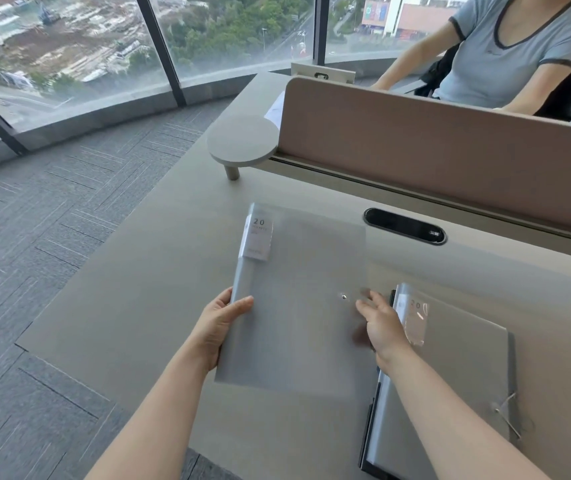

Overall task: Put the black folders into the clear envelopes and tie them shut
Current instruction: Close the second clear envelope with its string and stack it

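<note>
A clear frosted envelope (298,306) with a "20" label near its top left corner lies flat on the desk in front of me, and a small metal button shows on its face. My left hand (223,323) grips its left edge. Fingers spread, my right hand (379,322) hovers over the envelope's right edge and holds nothing. To the right lies a stack (450,375) of clear envelopes over black folders, whose dark edges show along its left side. An elastic tie (507,415) sits on the stack's right part.
The grey desk (138,306) ends at a carpeted floor on the left. A pink divider panel (450,161) stands behind, with a black cable slot (405,226) before it and a round shelf (242,140) at its left end. Another person sits beyond the divider.
</note>
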Action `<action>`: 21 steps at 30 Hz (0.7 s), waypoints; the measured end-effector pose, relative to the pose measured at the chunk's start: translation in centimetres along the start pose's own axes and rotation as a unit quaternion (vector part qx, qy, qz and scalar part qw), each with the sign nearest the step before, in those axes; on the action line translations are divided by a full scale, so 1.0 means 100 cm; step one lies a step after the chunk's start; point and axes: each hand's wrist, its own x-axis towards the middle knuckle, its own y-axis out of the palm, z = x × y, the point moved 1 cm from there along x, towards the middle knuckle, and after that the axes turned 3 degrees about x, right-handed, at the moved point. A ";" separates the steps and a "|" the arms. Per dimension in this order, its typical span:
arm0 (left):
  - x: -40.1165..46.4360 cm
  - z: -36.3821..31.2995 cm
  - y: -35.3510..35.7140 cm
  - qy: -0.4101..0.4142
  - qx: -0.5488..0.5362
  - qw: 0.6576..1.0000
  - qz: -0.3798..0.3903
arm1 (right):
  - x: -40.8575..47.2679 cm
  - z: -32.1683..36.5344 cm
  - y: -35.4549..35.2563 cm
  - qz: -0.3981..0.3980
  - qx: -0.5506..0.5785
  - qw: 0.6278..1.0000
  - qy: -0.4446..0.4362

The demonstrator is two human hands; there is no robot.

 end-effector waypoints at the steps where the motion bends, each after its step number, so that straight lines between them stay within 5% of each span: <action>1: 0.001 0.003 -0.002 -0.005 -0.001 1.000 -0.003 | 0.002 -0.004 -0.001 -0.002 -0.010 1.000 0.014; 21: 0.014 0.058 -0.044 -0.056 0.051 0.991 -0.112 | 0.015 -0.037 0.018 0.049 -0.209 0.974 0.069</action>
